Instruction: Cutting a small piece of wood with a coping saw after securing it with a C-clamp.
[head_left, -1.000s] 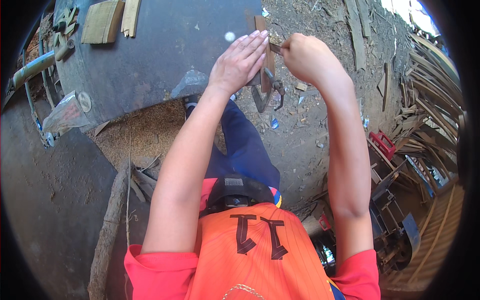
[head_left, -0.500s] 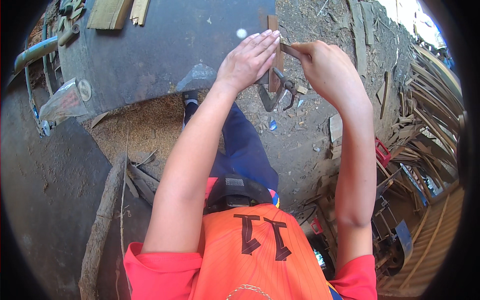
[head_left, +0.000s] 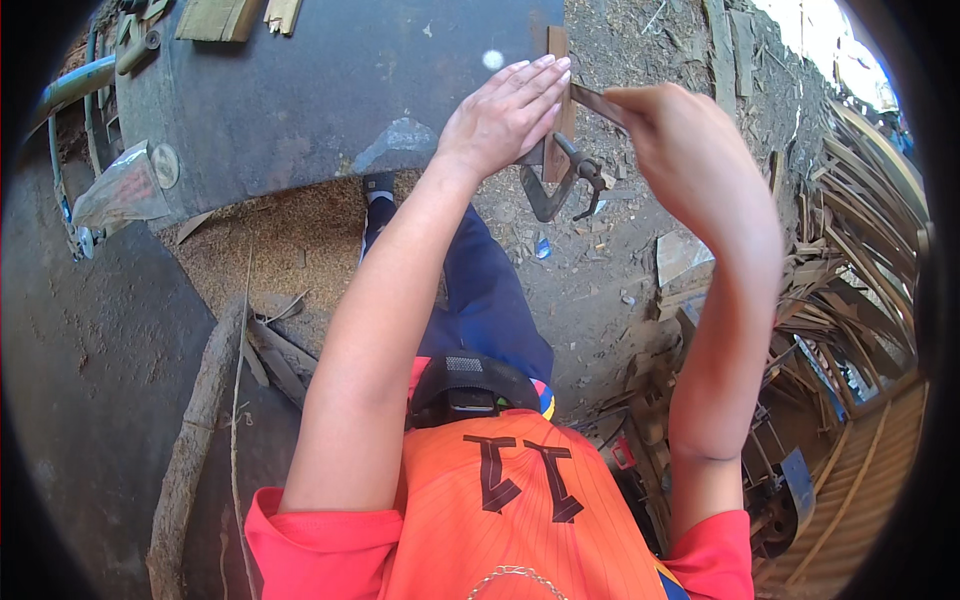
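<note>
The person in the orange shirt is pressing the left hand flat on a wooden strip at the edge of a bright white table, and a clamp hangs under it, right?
Not quite. The table is dark grey, not bright white, as the head view shows. The rest holds: the left hand lies flat on the wooden strip at the table's edge, and a metal clamp hangs under it.

Left hand presses wood strip; right hand grips blade.

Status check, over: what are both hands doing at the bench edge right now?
Left hand flat, pressing narrow wooden strip at dark metal bench edge. Right hand gripping thin flat blade against strip. Metal clamp hangs just below hands.
</note>
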